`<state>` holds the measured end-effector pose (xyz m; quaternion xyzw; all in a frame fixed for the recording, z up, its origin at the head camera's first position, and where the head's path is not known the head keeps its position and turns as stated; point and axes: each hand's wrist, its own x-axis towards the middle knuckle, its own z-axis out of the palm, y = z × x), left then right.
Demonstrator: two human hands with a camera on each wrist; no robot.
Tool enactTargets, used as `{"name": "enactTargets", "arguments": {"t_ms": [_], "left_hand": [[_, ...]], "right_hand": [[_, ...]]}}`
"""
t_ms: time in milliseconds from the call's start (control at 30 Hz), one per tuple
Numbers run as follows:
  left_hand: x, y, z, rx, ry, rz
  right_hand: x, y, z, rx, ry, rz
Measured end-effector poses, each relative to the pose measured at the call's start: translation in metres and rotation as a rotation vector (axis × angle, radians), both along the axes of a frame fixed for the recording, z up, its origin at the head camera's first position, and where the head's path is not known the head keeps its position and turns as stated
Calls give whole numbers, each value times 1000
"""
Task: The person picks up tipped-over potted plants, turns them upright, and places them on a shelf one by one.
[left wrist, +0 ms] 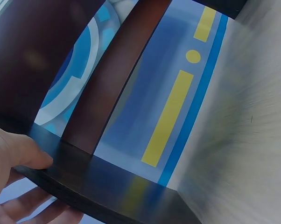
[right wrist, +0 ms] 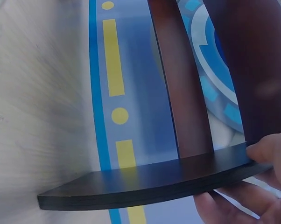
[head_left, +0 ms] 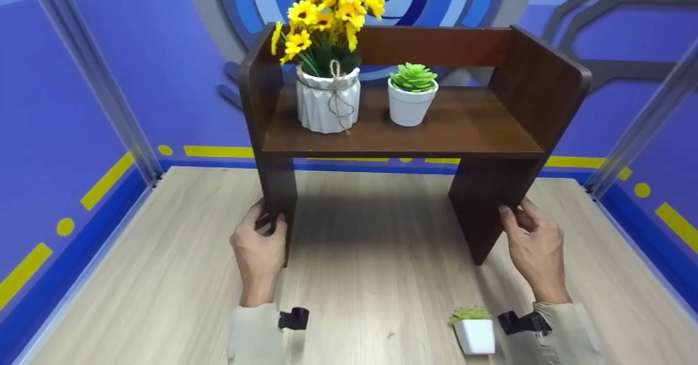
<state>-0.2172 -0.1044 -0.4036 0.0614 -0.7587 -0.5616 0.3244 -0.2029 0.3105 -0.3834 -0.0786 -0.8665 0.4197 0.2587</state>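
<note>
A dark brown wooden desktop shelf (head_left: pixel 463 119) stands upright over the tabletop; whether its feet touch the wood I cannot tell. My left hand (head_left: pixel 260 247) grips the front edge of its left side panel, thumb on the inner face and fingers outside. On the right panel my right hand (head_left: pixel 537 247) has the same hold, also seen in the right wrist view around the panel (right wrist: pixel 145 182). Upon the shelf board sit a ribbed white pot (head_left: pixel 322 106) of yellow artificial flowers (head_left: pixel 327 13), tied with twine, and a small white pot (head_left: pixel 409 107) with a green succulent (head_left: pixel 413 77).
A square white pot (head_left: pixel 476 336) with a small green plant stands near the front of the light wooden table (head_left: pixel 376 310), left of my right sleeve. Blue printed walls (head_left: pixel 180 92) and metal corner posts (head_left: pixel 103 76) enclose the back and sides.
</note>
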Motion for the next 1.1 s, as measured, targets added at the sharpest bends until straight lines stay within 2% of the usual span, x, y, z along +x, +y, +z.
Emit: {"name": "enactTargets", "arguments": {"t_ms": [300, 533, 833, 1000, 1100], "left_hand": [[0, -5, 0, -13, -6, 12], [0, -7, 2, -7, -28, 4], [3, -6, -1, -6, -37, -13], [4, -9, 1, -4, -43, -12], [3, -11, 2, -16, -42, -16]], "right_hand": [[11, -4, 7, 49, 39, -16], [30, -7, 17, 155, -11, 0], [54, -13, 15, 255, -51, -40], [62, -18, 12, 350, -95, 47], [66, -21, 5, 421, -159, 74]]}}
